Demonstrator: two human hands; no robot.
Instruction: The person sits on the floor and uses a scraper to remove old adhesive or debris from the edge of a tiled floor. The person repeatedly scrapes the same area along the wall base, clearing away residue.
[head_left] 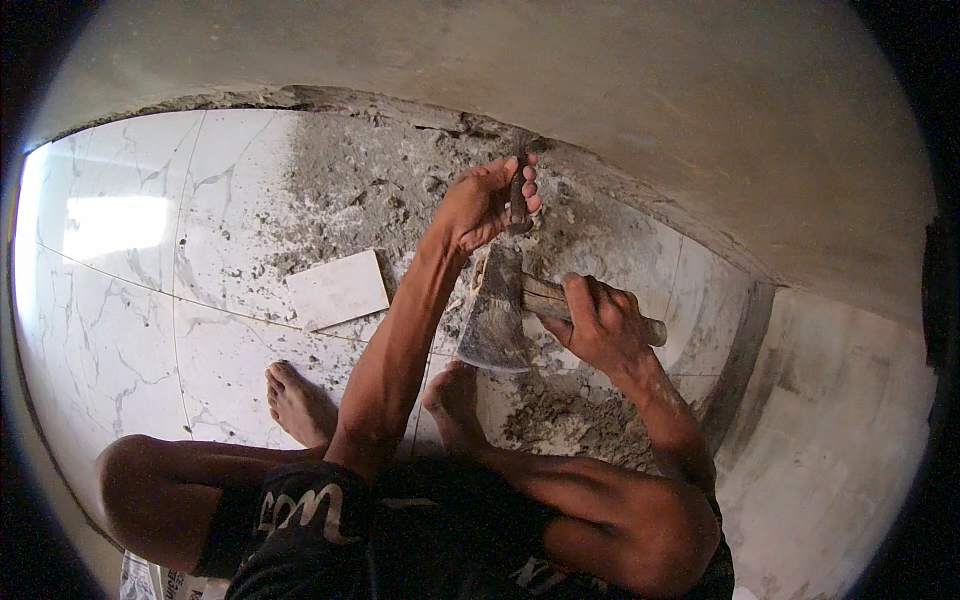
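Close to the base of the wall, my left hand is closed around a short dark metal chisel. Its lower end sticks out below my fingers, while the other end points toward the broken strip at the foot of the wall. My right hand grips the wooden handle of a hatchet. The wide blade hangs on the side toward my body, and the back of its head lies just below the chisel's end. Whether the two touch, I cannot tell.
Grey rubble covers the floor along the wall. A loose tile piece lies left of my left forearm. More debris is heaped near my right knee. White marbled tiles extend leftward, and another wall stands at right.
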